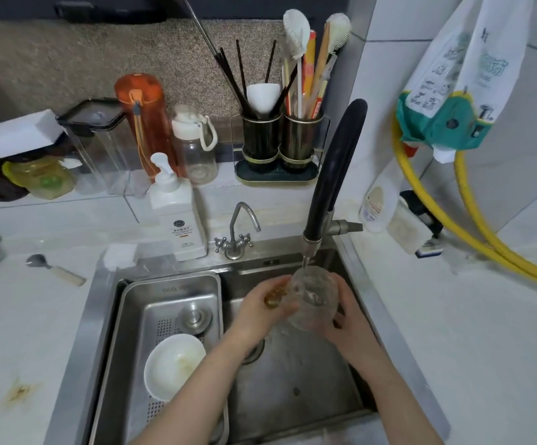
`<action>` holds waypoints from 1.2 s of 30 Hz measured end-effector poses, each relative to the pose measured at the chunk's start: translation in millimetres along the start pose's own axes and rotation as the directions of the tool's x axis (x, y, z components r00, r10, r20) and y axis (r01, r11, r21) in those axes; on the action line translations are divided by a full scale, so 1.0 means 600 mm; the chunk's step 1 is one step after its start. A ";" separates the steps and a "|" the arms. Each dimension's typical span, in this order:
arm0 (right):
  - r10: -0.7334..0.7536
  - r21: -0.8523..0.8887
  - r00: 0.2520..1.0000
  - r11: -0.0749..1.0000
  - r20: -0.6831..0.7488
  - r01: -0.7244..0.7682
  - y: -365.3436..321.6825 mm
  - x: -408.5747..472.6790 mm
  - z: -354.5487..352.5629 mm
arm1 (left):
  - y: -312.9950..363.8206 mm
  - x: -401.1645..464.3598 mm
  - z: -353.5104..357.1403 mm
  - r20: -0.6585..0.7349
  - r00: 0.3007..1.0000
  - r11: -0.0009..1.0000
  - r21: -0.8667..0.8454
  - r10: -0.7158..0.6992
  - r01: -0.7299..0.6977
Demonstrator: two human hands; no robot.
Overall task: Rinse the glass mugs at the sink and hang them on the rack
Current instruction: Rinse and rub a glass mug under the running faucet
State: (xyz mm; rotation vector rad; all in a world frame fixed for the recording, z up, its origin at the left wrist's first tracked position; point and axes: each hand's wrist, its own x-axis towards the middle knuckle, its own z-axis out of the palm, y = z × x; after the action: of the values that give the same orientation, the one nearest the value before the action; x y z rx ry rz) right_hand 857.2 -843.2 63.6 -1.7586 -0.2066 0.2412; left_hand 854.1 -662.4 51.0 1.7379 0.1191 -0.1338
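A clear textured glass mug (pixel 313 298) with an amber handle (pixel 275 297) is held over the steel sink (pixel 296 387), right under the black faucet (pixel 334 175). A thin stream of water runs from the spout into the mug's mouth. My left hand (pixel 260 311) grips the mug at its amber handle. My right hand (pixel 349 319) cups the mug's right side and base. No rack for mugs is in view.
A steel drain tray (pixel 138 316) fills the sink's left half and holds a white bowl (pixel 172 366). A soap pump bottle (pixel 179 216), a small tap (pixel 236 232), bottles and a utensil holder (pixel 277 146) stand behind. A yellow hose (pixel 472 220) runs along the right wall.
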 end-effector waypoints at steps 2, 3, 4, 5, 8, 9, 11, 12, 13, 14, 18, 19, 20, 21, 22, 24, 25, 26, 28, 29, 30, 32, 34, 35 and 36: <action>0.014 -0.049 1.000 0.999 0.004 -0.014 0.010 -0.008 0.018 | -0.015 -0.010 -0.015 -0.022 1.000 1.000 0.007 -0.017 0.017; 0.011 -0.063 1.000 0.998 0.013 -0.010 0.012 -0.002 0.027 | -0.020 -0.012 -0.025 -0.047 0.998 0.999 -0.012 -0.031 0.030; 0.007 -0.050 0.999 0.999 0.032 -0.005 0.006 0.006 0.034 | -0.019 -0.012 -0.032 -0.076 0.996 0.998 -0.042 -0.048 0.045; -0.011 -0.058 0.999 0.998 0.045 0.014 0.001 0.017 0.034 | -0.015 -0.010 -0.035 -0.101 0.993 0.996 -0.068 -0.056 0.049; -0.024 -0.095 1.000 0.995 0.019 0.026 -0.015 0.028 0.015 | 0.014 0.000 -0.022 -0.075 0.997 0.997 -0.073 -0.019 0.014; -0.024 -0.096 1.000 0.995 0.005 0.024 -0.013 0.024 0.009 | 0.018 0.000 -0.016 -0.048 0.999 0.999 -0.048 -0.008 0.006; -0.001 -0.067 1.000 0.998 -0.014 0.000 -0.003 0.012 0.010 | 0.019 -0.005 -0.015 -0.016 1.000 1.000 -0.002 0.000 0.000; 0.007 -0.052 1.000 0.999 -0.009 -0.008 -0.002 0.008 0.016 | 0.015 -0.007 -0.021 -0.009 1.000 1.000 0.011 0.000 0.001; 0.011 -0.055 1.000 0.998 0.001 -0.011 -0.002 0.009 0.022 | 0.012 -0.008 -0.030 -0.005 1.000 1.000 0.020 -0.010 0.010; 0.030 -0.053 0.999 0.998 0.015 -0.029 -0.001 0.011 0.028 | 0.009 -0.008 -0.039 -0.003 1.000 1.000 0.020 -0.021 0.021; 0.101 -0.005 0.995 0.995 0.022 -0.101 -0.001 0.020 0.024 | 0.021 -0.004 -0.041 0.052 0.999 1.000 0.004 -0.009 0.009; 0.111 -0.011 0.993 0.994 0.032 -0.111 -0.001 0.020 0.021 | 0.025 -0.003 -0.037 0.069 0.998 1.000 0.012 0.001 -0.002; 0.118 -0.003 0.992 0.993 0.050 -0.118 0.000 0.020 0.020 | 0.025 -0.003 -0.033 0.076 0.997 1.000 0.022 0.011 -0.013; 0.107 0.011 0.992 0.994 0.063 -0.108 -0.001 0.021 0.022 | 0.027 -0.004 -0.032 0.064 0.998 1.000 0.020 0.022 -0.023; 0.081 0.033 0.994 0.996 0.067 -0.083 -0.009 0.021 0.028 | 0.025 -0.004 -0.032 0.035 0.999 1.000 0.018 0.024 -0.025; 0.030 0.034 0.999 0.999 0.025 -0.031 -0.020 0.028 0.042 | 0.017 -0.001 -0.033 -0.055 0.998 0.999 -0.046 -0.003 0.000; 0.009 0.019 1.000 1.000 -0.012 -0.009 -0.029 0.031 0.049 | 0.012 0.000 -0.031 -0.099 0.995 0.992 -0.125 -0.030 0.017; 0.007 0.015 0.999 1.000 -0.046 -0.006 -0.034 0.032 0.053 | 0.010 0.000 -0.025 -0.116 0.990 0.973 -0.224 -0.084 0.056; -0.003 0.050 0.998 0.999 -0.069 0.006 -0.033 0.032 0.056 | 0.003 0.005 -0.010 -0.067 0.981 0.897 -0.421 -0.181 0.136; 0.013 0.086 0.998 0.996 -0.059 -0.007 -0.032 0.030 0.056 | 0.002 0.006 -0.002 -0.024 0.975 0.848 -0.499 -0.219 0.178; 0.028 0.130 0.999 0.991 -0.039 -0.023 -0.029 0.028 0.055 | 0.000 0.008 0.003 -0.007 0.972 0.820 -0.538 -0.236 0.195; 0.041 0.205 0.999 0.978 -0.013 -0.037 -0.019 0.027 0.054 | 0.003 0.012 0.005 -0.055 0.966 0.831 -0.525 -0.252 0.187; 0.066 0.219 0.997 0.974 -0.036 -0.057 -0.016 0.029 0.057 | 0.003 0.021 0.004 -0.161 0.953 0.871 -0.465 -0.259 0.158; 0.083 0.230 0.996 0.971 -0.044 -0.071 -0.017 0.032 0.060 | 0.006 0.026 0.005 -0.214 0.947 0.890 -0.439 -0.238 0.125; 0.112 0.260 0.992 0.961 -0.050 -0.095 -0.017 0.035 0.066 | 0.009 0.028 0.007 -0.260 0.944 0.905 -0.418 -0.203 0.079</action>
State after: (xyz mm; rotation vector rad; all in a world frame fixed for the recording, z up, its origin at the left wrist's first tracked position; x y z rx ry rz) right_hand 866.3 -798.3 64.9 -1.5181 -0.0338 0.2739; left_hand 871.4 -667.2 52.9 1.3225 0.4670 0.0474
